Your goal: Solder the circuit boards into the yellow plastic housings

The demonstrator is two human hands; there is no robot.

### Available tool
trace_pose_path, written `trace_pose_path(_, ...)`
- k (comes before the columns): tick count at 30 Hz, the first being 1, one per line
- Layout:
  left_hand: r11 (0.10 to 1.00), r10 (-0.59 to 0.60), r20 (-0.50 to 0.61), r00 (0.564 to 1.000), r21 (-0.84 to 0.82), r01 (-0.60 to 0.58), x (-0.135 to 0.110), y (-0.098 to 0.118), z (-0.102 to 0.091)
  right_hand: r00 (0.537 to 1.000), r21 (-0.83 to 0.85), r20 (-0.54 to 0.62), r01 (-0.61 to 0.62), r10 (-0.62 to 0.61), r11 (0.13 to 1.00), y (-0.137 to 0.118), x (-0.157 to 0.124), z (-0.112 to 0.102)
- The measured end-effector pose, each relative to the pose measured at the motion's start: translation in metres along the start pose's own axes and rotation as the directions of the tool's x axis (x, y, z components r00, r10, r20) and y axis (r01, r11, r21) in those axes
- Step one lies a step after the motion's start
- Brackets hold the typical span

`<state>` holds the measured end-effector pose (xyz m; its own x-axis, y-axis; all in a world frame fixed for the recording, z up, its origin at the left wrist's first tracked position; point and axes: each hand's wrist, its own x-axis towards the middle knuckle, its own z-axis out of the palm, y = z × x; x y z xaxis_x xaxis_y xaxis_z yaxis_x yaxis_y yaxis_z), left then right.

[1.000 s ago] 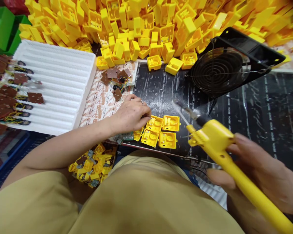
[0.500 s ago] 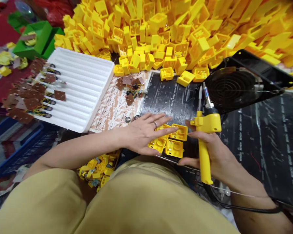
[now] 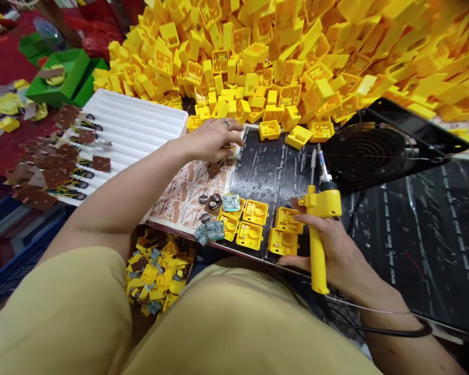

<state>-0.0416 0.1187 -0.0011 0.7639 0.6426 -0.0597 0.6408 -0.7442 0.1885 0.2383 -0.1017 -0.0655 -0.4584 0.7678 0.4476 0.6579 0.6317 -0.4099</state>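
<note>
My right hand (image 3: 332,237) is wrapped round the yellow handle of a soldering gun (image 3: 318,245), its metal tip pointing away from me. Its fingertips are beside two open yellow plastic cases (image 3: 287,232). Further left lie more open yellow cases (image 3: 250,236), one with a green circuit board (image 3: 231,202) on it. Green boards (image 3: 210,232) and small round speaker-like parts (image 3: 205,216) sit beside these. My left hand (image 3: 214,139), fingers bent and apart, reaches over brown circuit boards (image 3: 213,170) that it mostly hides; no held thing shows.
A heap of yellow cases (image 3: 254,54) fills the back. A black fan (image 3: 375,143) stands at the right. At the left, a white ridged foam tray (image 3: 140,120) carries wired brown boards (image 3: 52,169). Below the table edge is a pile of yellow parts (image 3: 156,276).
My left hand has left the yellow cases and moved away from me to the brown boards. My right hand has shifted slightly left with the soldering gun. Green boards beside the cases are now uncovered.
</note>
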Motion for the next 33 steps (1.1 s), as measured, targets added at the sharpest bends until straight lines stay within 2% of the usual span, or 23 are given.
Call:
trace_pose_path(2, 0.997, -0.067, 0.017, 0.998, -0.04, 0.067, 0.012, -0.01, -0.002, 0.999, -0.004, -0.044, -0.016, 0.016, 1.0, 0.0, 0.0, -0.003)
trace_pose_path(4, 0.971, -0.159, -0.092, 0.983, -0.195, 0.139, 0.014, -0.011, -0.009, 0.995, 0.0, -0.088, -0.042, 0.041, 0.999, 0.0, -0.002, -0.006)
trace_pose_path(6, 0.901, -0.24, -0.213, 0.947, -0.413, 0.135, 0.009, -0.004, -0.019, 0.986, 0.0, -0.147, -0.075, 0.074, 0.997, 0.0, -0.003, -0.008)
trace_pose_path(8, 0.805, -0.288, -0.245, 0.926, -0.586, 0.095, 0.004, 0.012, -0.027, 0.972, 0.009, -0.208, -0.112, 0.111, 0.994, 0.0, -0.001, -0.009)
trace_pose_path(10, 0.696, -0.302, -0.193, 0.934, -0.713, 0.078, 0.001, 0.036, -0.027, 0.952, 0.042, -0.27, -0.141, 0.147, 0.989, -0.002, 0.006, -0.009)
trace_pose_path(12, 0.552, -0.285, -0.078, 0.955, -0.828, 0.097, 0.0, 0.065, -0.019, 0.93, 0.098, -0.322, -0.154, 0.178, 0.983, -0.006, 0.017, -0.009)
trace_pose_path(16, 0.158, -0.149, 0.167, 0.975, -0.969, 0.191, -0.007, 0.111, 0.003, 0.898, 0.164, -0.412, -0.095, 0.156, 0.982, -0.014, 0.034, -0.006)
trace_pose_path(17, 0.092, -0.108, 0.206, 0.973, -0.972, 0.216, -0.01, 0.117, 0.007, 0.888, 0.168, -0.435, -0.084, 0.15, 0.982, -0.015, 0.036, -0.005)
trace_pose_path(18, 0.066, -0.072, 0.231, 0.97, -0.969, 0.236, -0.014, 0.12, 0.011, 0.876, 0.171, -0.457, -0.085, 0.155, 0.982, -0.017, 0.036, -0.005)
trace_pose_path(19, 0.087, -0.05, 0.238, 0.97, -0.966, 0.242, -0.018, 0.121, 0.014, 0.862, 0.178, -0.477, -0.097, 0.172, 0.979, -0.019, 0.035, -0.005)
trace_pose_path(20, 0.158, -0.047, 0.219, 0.975, -0.962, 0.224, -0.022, 0.12, 0.016, 0.848, 0.193, -0.492, -0.117, 0.199, 0.974, -0.021, 0.033, -0.006)
trace_pose_path(21, 0.27, -0.056, 0.165, 0.985, -0.947, 0.174, -0.027, 0.119, 0.017, 0.835, 0.212, -0.5, -0.139, 0.23, 0.967, -0.023, 0.03, -0.006)
trace_pose_path(23, 0.538, -0.047, -0.015, 0.999, -0.843, 0.013, -0.037, 0.118, 0.019, 0.823, 0.277, -0.48, -0.185, 0.303, 0.943, -0.028, 0.026, -0.008)
trace_pose_path(24, 0.644, -0.02, -0.1, 0.995, -0.763, -0.064, -0.041, 0.119, 0.02, 0.824, 0.319, -0.457, -0.199, 0.334, 0.927, -0.031, 0.024, -0.009)
trace_pose_path(26, 0.752, 0.039, -0.211, 0.977, -0.637, -0.168, -0.047, 0.125, 0.024, 0.831, 0.383, -0.418, -0.205, 0.366, 0.901, -0.036, 0.023, -0.01)
trace_pose_path(29, 0.75, 0.014, -0.333, 0.943, -0.62, -0.23, -0.048, 0.142, 0.033, 0.839, 0.364, -0.42, -0.193, 0.345, 0.911, -0.044, 0.023, -0.008)
trace_pose_path(31, 0.7, -0.044, -0.462, 0.886, -0.647, -0.302, -0.046, 0.154, 0.039, 0.834, 0.319, -0.443, -0.197, 0.329, 0.927, -0.05, 0.024, -0.007)
trace_pose_path(33, 0.619, -0.14, -0.537, 0.832, -0.703, -0.349, -0.042, 0.162, 0.043, 0.825, 0.288, -0.462, -0.208, 0.326, 0.935, -0.054, 0.024, -0.005)
